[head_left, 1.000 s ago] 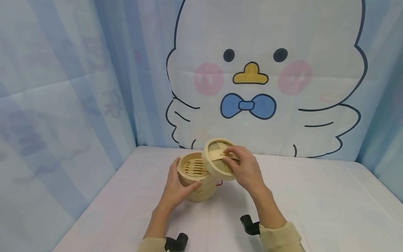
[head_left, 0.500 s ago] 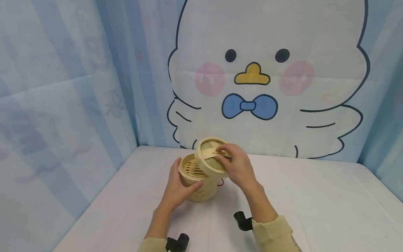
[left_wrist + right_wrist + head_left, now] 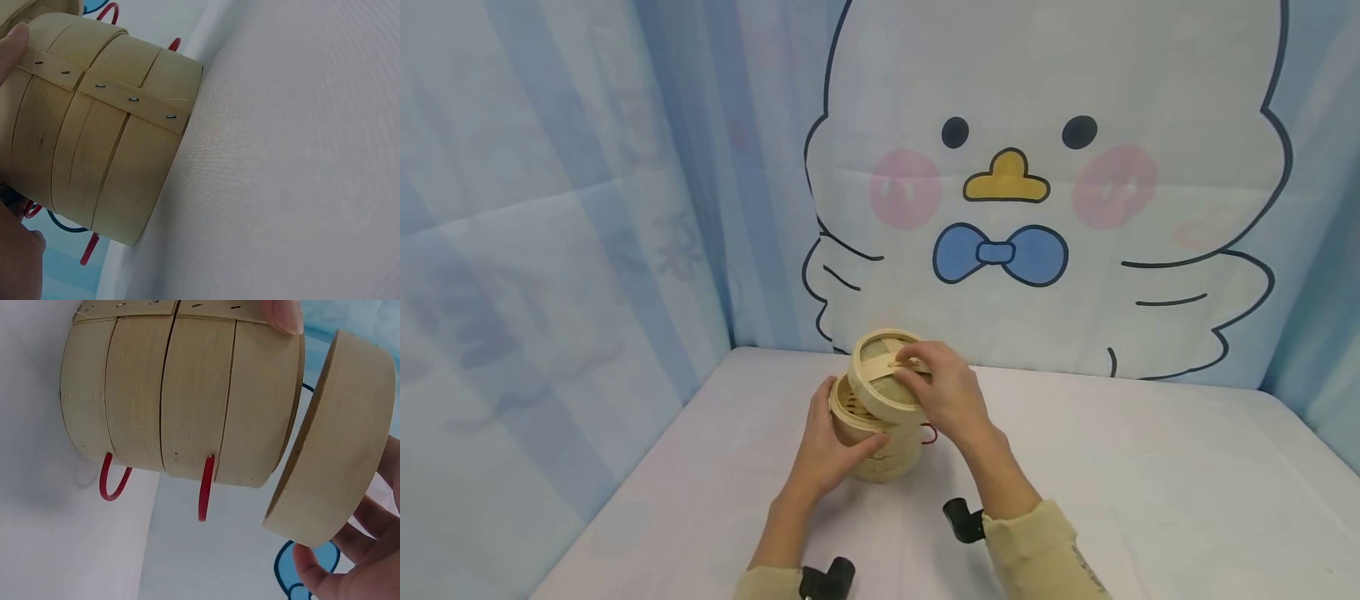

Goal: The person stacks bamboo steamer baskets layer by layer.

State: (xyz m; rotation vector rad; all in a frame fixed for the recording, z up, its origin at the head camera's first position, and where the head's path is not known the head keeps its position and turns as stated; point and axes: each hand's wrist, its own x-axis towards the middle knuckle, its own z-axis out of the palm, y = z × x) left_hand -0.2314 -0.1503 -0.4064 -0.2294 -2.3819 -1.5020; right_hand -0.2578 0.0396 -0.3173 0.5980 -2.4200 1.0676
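Observation:
A bamboo steamer (image 3: 891, 458) of two stacked tiers stands upright on the table, with its slatted inner rack partly showing at the top. My left hand (image 3: 820, 454) grips its left side, thumb at the front and fingers round the back. Above the rim, my right hand (image 3: 951, 396) pinches the small handle on the woven bamboo lid (image 3: 872, 358). The lid is tilted and covers the right part of the opening. In the right wrist view a gap shows between the lid (image 3: 340, 437) and the top tier (image 3: 259, 400).
Red loops (image 3: 205, 487) stick out from the steamer's side. The table (image 3: 1150, 483) has a pale cloth. Behind it hangs a curtain (image 3: 1000, 317) with a cartoon bird. Black camera mounts (image 3: 962, 521) sit at both wrists.
My right hand has carried the lid to the left, further over the steamer's opening, so less of the rack shows. The left hand keeps its grip on the steamer.

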